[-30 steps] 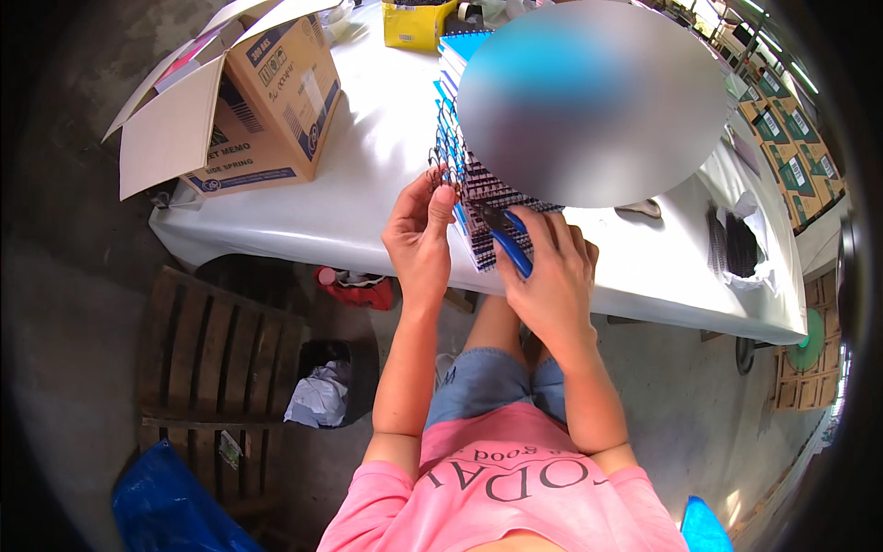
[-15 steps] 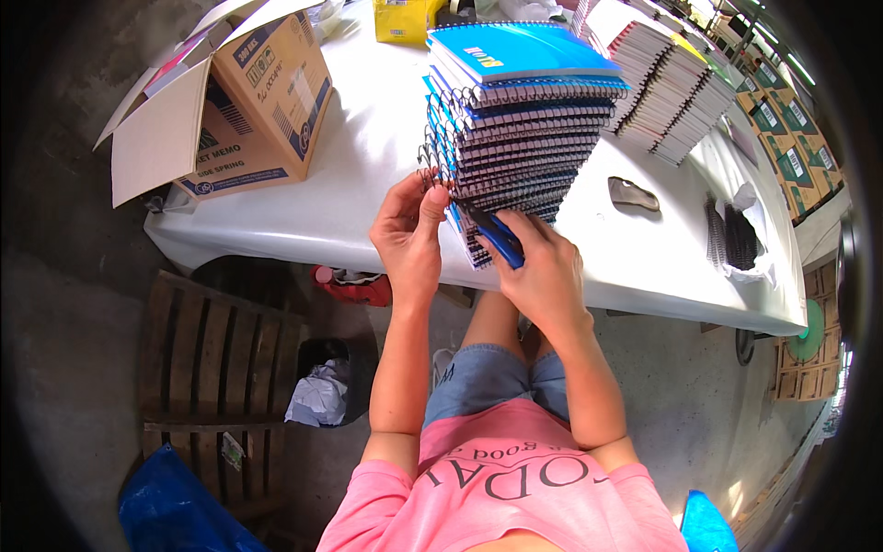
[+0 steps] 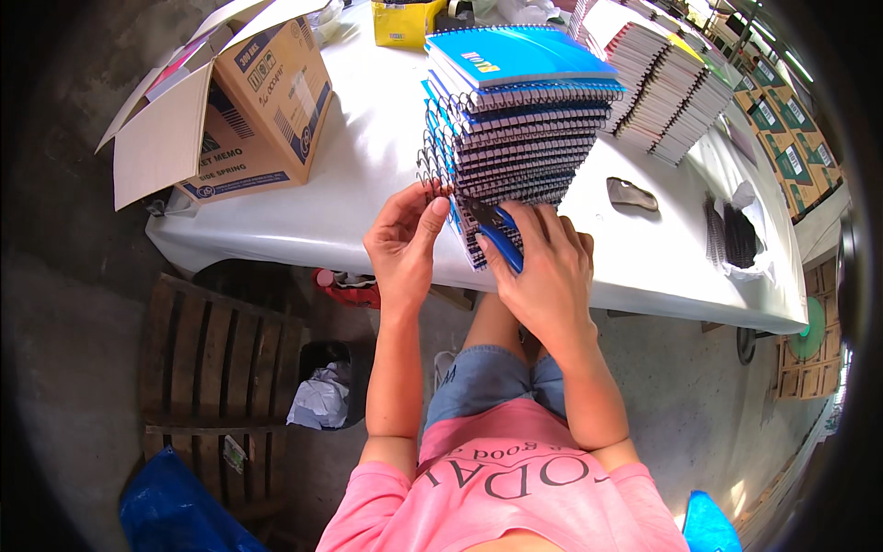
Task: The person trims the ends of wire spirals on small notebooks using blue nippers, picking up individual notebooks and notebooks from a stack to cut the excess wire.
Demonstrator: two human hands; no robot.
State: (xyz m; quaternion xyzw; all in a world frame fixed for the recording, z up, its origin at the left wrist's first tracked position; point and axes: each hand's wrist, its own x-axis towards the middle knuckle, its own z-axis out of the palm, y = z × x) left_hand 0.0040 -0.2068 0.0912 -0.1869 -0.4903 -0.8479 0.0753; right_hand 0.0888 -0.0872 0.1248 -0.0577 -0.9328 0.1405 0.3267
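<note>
A tall stack of blue spiral-bound notebooks (image 3: pixel 526 147) stands at the table's front edge, its black wire coils facing me. Loose coil ends (image 3: pixel 429 167) stick out along its left side. My left hand (image 3: pixel 403 244) pinches one of these ends between thumb and fingers, low on the stack. Closed round the blue handles of a pair of pliers (image 3: pixel 503 248), my right hand (image 3: pixel 555 271) rests against the lower front of the stack. The pliers' dark jaws point up and left toward my left fingertips. Whether the jaws grip any wire is too small to tell.
An open cardboard box (image 3: pixel 262 115) stands left on the white-covered table (image 3: pixel 368 120). Behind right are more notebook stacks (image 3: pixel 658 87). A small grey-brown object (image 3: pixel 632 194) and a bag of black coils (image 3: pixel 739 237) lie right. A wooden slatted chair (image 3: pixel 221 359) is below left.
My left hand has shifted slightly left and down. The right hand's fingers have spread a little over the pliers, which have tilted somewhat. The notebooks' top has moved slightly.
</note>
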